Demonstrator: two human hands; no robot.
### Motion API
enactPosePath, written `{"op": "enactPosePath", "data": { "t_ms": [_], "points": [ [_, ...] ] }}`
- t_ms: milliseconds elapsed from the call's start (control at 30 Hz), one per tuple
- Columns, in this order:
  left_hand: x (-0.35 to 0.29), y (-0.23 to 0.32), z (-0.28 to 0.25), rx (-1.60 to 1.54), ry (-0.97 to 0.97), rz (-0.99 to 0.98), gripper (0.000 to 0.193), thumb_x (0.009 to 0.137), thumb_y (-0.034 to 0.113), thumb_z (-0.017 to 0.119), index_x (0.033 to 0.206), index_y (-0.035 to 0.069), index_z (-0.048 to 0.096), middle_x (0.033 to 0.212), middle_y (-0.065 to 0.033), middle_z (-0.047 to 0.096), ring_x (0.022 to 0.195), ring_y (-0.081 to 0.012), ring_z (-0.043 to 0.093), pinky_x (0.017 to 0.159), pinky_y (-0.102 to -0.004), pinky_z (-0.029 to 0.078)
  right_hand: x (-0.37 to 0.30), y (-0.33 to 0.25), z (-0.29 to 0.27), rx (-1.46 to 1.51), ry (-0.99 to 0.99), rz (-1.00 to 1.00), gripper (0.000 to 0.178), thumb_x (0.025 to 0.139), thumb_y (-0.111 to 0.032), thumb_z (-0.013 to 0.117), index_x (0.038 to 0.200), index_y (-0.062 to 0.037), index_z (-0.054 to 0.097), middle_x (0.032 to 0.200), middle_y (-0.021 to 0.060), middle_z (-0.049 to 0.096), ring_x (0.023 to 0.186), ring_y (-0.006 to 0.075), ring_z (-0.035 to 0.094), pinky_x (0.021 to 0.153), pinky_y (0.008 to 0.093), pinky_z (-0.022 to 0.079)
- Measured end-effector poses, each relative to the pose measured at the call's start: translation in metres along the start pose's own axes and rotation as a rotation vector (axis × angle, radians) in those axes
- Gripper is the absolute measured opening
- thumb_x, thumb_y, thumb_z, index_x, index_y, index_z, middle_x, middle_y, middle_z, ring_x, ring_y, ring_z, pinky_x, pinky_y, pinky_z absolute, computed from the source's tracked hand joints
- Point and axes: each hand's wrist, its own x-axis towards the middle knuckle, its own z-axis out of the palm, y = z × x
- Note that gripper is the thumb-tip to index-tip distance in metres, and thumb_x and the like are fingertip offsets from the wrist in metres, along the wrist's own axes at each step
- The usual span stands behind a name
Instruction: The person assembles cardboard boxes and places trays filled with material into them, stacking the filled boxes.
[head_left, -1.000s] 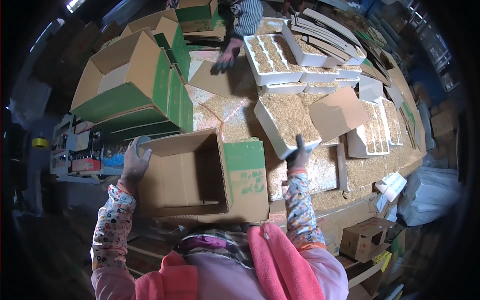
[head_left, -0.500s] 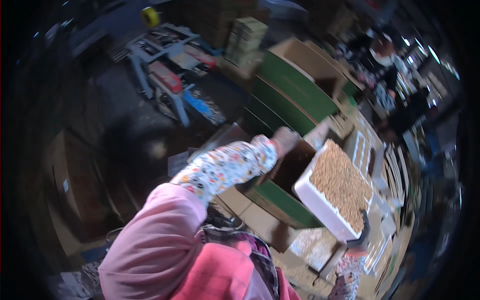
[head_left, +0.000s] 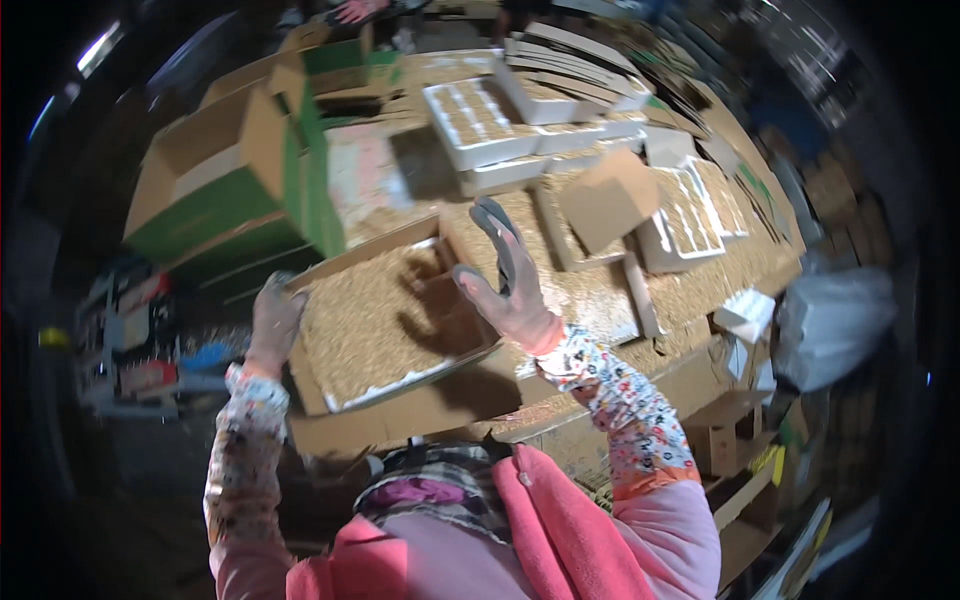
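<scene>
A cardboard box (head_left: 443, 415) stands in front of me. Inside it lies a white foam tray (head_left: 385, 389), its rim showing in places around a layer of tan, husk-like loose material (head_left: 365, 310). My left hand (head_left: 275, 322), in a thin grey-fingered glove, grips the box's left wall. Gloved the same way, my right hand (head_left: 510, 280) is raised over the box's right end. Its fingers are spread with nothing in them, and its shadow falls on the loose material.
Open green-and-brown cartons (head_left: 215, 215) stand at the left. White foam trays with filled rows (head_left: 478, 118) are stacked at the back, and more (head_left: 688, 215) sit at the right beside a loose cardboard piece (head_left: 610, 200). Tan bits cover much of the tabletop (head_left: 555, 295). A co-worker's hand (head_left: 358, 10) shows far off.
The filled foam tray, tilted in my right hand before, now lies inside the box. My right hand has let go and risen open. The view has swung round to face the table.
</scene>
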Motion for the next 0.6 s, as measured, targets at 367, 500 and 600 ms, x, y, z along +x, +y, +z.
{"op": "enactPosePath", "data": {
  "t_ms": [367,500,600],
  "points": [
    [-0.017,0.044,0.038,0.528,0.070,0.007,0.061,0.074,0.029,0.068,0.120,-0.004,0.044,0.101,-0.0287,0.059,0.099,-0.0423,0.056,0.085,-0.0442,0.046,-0.078,0.238,-0.227,-0.552,0.645,0.662,0.066,0.076,-0.023,0.066,0.128,0.0066,0.041,0.118,0.0251,0.054,0.113,0.0366,0.051,0.094,0.0394,0.041],
    [-0.014,0.052,0.032,0.470,0.108,-0.063,0.038,0.080,0.027,0.058,0.102,-0.002,0.045,0.092,-0.0263,0.061,0.090,-0.0417,0.060,0.079,-0.0482,0.047,0.000,0.074,-0.101,-0.715,0.049,0.213,0.049,0.081,-0.009,0.056,0.129,-0.0075,0.046,0.100,0.0214,0.052,0.088,0.0392,0.052,0.075,0.0464,0.042],
    [0.015,-0.004,0.004,0.491,-0.095,0.182,0.032,0.084,0.021,0.054,0.106,-0.002,0.048,0.102,-0.0232,0.060,0.098,-0.0392,0.057,0.085,-0.0452,0.044,0.020,-0.019,-0.010,-0.761,-0.578,-0.331,0.046,0.078,-0.007,0.052,0.124,-0.0139,0.052,0.098,0.0156,0.053,0.085,0.0335,0.054,0.071,0.0426,0.044]
  ]
}}
